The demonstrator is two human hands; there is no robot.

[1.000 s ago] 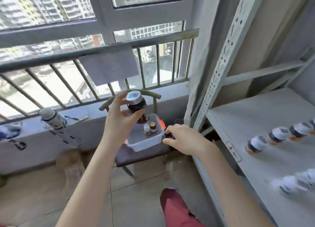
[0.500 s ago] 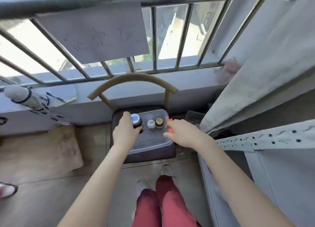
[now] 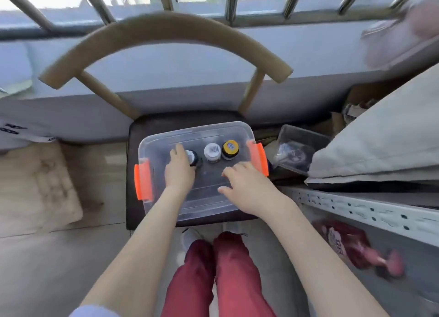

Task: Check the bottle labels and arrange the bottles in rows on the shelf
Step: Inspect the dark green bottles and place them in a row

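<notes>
A clear plastic bin (image 3: 164, 136) with orange latches sits on a dark chair seat (image 3: 134, 174). Three bottles stand in it, seen from above. My left hand (image 3: 178, 171) reaches into the bin and grips the dark bottle with a silver cap (image 3: 193, 155) from its left side. A white-capped bottle (image 3: 212, 151) and a yellow-capped bottle (image 3: 230, 147) stand just right of it. My right hand (image 3: 247, 186) hovers over the bin's right half with relaxed, spread fingers and holds nothing. The metal shelf rail (image 3: 356, 209) runs along the right.
The chair's curved wooden backrest (image 3: 166, 31) arches behind the bin, with a window ledge and bars beyond it. A second small clear box (image 3: 299, 147) sits on the floor right of the chair. A grey curtain (image 3: 380, 136) hangs at right. My red-trousered legs (image 3: 213, 281) stand below.
My left hand has lowered the dark bottle from chest height into the bin. My view has dropped and closed in on the bin, and my right hand has moved from the bin's right edge to above it.
</notes>
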